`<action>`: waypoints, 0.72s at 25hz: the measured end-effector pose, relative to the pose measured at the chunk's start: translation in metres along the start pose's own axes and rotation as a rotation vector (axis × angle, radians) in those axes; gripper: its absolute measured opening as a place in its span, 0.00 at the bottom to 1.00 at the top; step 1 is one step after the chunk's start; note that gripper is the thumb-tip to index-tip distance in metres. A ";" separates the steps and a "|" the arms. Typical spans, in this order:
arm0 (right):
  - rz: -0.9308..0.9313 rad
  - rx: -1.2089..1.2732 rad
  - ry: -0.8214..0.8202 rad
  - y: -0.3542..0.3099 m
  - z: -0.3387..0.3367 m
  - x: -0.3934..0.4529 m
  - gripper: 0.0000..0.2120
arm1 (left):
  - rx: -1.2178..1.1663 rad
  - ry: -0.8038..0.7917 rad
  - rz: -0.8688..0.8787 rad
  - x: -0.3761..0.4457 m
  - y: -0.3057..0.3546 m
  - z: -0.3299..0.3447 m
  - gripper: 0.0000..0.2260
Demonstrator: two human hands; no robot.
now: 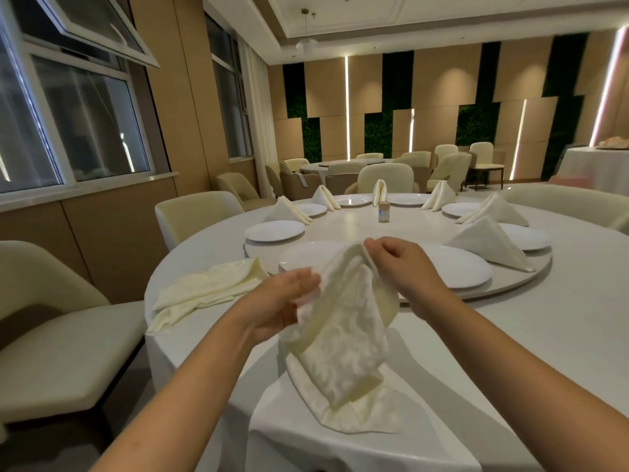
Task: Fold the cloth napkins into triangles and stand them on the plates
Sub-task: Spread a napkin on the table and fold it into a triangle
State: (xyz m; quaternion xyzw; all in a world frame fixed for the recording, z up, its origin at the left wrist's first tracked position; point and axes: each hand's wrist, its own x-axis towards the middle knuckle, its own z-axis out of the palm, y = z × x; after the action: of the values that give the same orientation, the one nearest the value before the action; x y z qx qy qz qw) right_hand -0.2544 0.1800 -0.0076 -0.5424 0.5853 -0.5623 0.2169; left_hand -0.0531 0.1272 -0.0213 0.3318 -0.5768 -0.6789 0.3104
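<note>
Readable text: none anywhere in the head view.
Small bottle (383, 211) at the table's centre: carries a pale band that may be a label, too small and blurred to read.
Plates, napkins, tablecloth: no print, brand or number shows.
Walls and windows: no sign or lettering can be made out.

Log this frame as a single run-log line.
phase: folding | left hand: holds napkin | right hand: pinches napkin's top corner | near plate: bare | spare napkins: left, on table
</note>
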 end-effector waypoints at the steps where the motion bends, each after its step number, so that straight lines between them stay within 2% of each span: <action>1: -0.004 -0.008 0.038 -0.005 -0.004 0.001 0.20 | 0.045 -0.053 -0.024 0.000 -0.006 0.000 0.20; 3: -0.012 -0.008 0.101 -0.012 -0.011 0.002 0.20 | 0.182 -0.050 -0.036 -0.001 -0.017 0.006 0.12; 5: -0.009 0.023 0.145 -0.017 -0.019 0.000 0.20 | 0.231 0.063 -0.020 -0.003 -0.017 0.012 0.04; 7: -0.011 0.029 0.181 -0.025 -0.028 -0.002 0.17 | 0.165 0.179 0.028 -0.004 -0.009 0.012 0.06; 9: -0.038 -0.043 0.200 -0.033 -0.037 -0.005 0.14 | 0.138 0.289 0.142 -0.006 0.005 0.015 0.10; 12: -0.139 -0.265 0.219 -0.050 -0.051 -0.009 0.12 | 0.503 0.592 0.419 -0.019 0.035 0.024 0.10; 13: -0.179 -0.313 0.230 -0.059 -0.056 -0.010 0.12 | 0.556 0.636 0.517 -0.026 0.049 0.028 0.08; 15: -0.254 -0.367 0.252 -0.079 -0.066 -0.014 0.09 | 0.582 0.626 0.636 -0.038 0.079 0.034 0.06; 18: -0.325 -0.372 0.295 -0.102 -0.081 -0.008 0.09 | 0.689 0.615 0.708 -0.046 0.123 0.035 0.08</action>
State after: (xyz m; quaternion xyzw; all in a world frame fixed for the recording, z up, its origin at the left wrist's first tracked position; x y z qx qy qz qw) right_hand -0.2816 0.2436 0.1029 -0.5720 0.6091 -0.5453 -0.0667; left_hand -0.0497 0.1672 0.1092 0.3827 -0.7234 -0.1795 0.5460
